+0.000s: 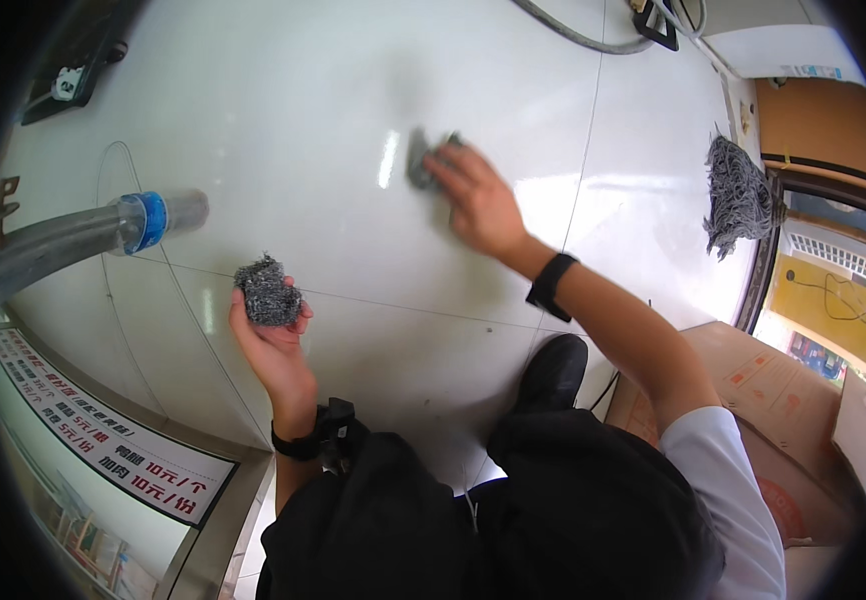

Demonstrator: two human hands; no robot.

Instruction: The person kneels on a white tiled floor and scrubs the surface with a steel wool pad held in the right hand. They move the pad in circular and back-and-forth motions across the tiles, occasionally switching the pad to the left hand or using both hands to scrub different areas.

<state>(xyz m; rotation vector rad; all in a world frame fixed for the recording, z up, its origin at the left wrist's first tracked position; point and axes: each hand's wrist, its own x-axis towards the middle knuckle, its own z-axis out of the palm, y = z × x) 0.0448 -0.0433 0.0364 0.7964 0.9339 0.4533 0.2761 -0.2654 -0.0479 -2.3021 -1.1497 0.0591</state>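
In my left hand (pixel 279 337), held low over the floor, rests a steel wool pad (pixel 269 292), with my fingers curled around its side. Farther forward, my right hand (pixel 478 195) has its fingertips on a small dark grey scrubbing pad or wad (pixel 421 161) against the glossy white tiled floor (pixel 328 210). That pad is blurred and partly covered by the fingers, so its material is unclear. A faint dark reflection shows beside it in the shiny tile. Black bands circle both wrists.
A grey hose with a clear plastic bottle piece (pixel 146 221) on its end enters from the left. At the right are a grey string mop head (pixel 739 195) and cardboard boxes (pixel 763 390). A framed sign (pixel 125 442) with writing stands lower left; a cable (pixel 583 41) lies at the top.
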